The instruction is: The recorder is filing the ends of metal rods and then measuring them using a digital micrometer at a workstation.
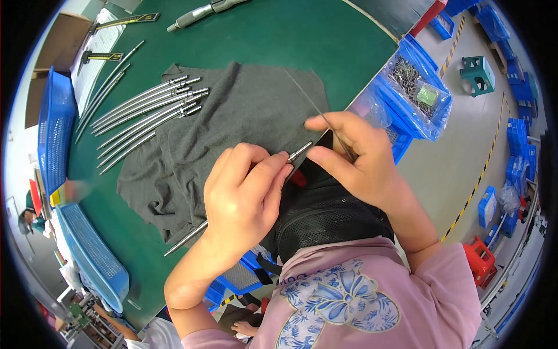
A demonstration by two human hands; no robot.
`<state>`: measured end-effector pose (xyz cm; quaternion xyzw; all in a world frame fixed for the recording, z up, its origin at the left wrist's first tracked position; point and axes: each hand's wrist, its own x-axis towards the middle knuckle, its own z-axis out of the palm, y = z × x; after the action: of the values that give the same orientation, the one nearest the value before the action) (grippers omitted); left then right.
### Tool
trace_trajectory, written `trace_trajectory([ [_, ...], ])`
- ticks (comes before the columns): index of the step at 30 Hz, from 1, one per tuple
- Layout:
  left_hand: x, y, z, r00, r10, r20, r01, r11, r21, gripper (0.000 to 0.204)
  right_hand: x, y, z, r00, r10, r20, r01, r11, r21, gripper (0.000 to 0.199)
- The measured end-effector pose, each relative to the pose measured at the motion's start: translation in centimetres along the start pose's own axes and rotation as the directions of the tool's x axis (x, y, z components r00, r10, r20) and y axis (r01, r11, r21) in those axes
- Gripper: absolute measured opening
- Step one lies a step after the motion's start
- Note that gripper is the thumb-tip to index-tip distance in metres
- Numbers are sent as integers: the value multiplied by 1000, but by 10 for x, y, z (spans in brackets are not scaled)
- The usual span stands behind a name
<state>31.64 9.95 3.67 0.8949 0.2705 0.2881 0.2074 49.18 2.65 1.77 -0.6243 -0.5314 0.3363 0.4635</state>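
Observation:
My left hand (241, 189) is closed around a slim shiny metal rod (187, 238), its fingers pinching near the stepped end. That end points up and to the right, past the fingertips, and the plain end sticks out below the wrist. Close to the stepped tip, my right hand (363, 157) is curled around a thin dark wire (311, 99). The wire slants up and left over a grey cloth (226, 116); its lower end is hidden in the palm. Several similar metal rods (139, 113) lie side by side on the cloth's left part and the green table (343, 52).
Two calipers (125, 21) and paper sheets (104, 43) lie at the far left, near more rods (104, 93). A micrometer-like tool (200, 14) is at the back. Blue baskets (55, 128) line the left edge; a blue bin (381, 90) of small metal parts stands right.

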Motion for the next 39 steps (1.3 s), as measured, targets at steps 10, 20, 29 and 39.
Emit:
trace_trajectory([
  [10,-1,-1,1,997,74,-17,-71,991,115,23,-45,10,12,957,-284,-60,274,952,-137,36],
  [20,-1,-1,3,993,117,-29,-109,974,197,25,-66,15,13,943,-332,-9,323,923,-207,45],
  [29,-1,-3,9,991,102,-87,-95,992,78,21,-68,5,22,937,-349,-18,304,839,-452,54],
  [39,-2,-4,11,991,52,-125,-49,998,24,22,-51,-3,22,914,-406,10,351,777,-522,51],
])
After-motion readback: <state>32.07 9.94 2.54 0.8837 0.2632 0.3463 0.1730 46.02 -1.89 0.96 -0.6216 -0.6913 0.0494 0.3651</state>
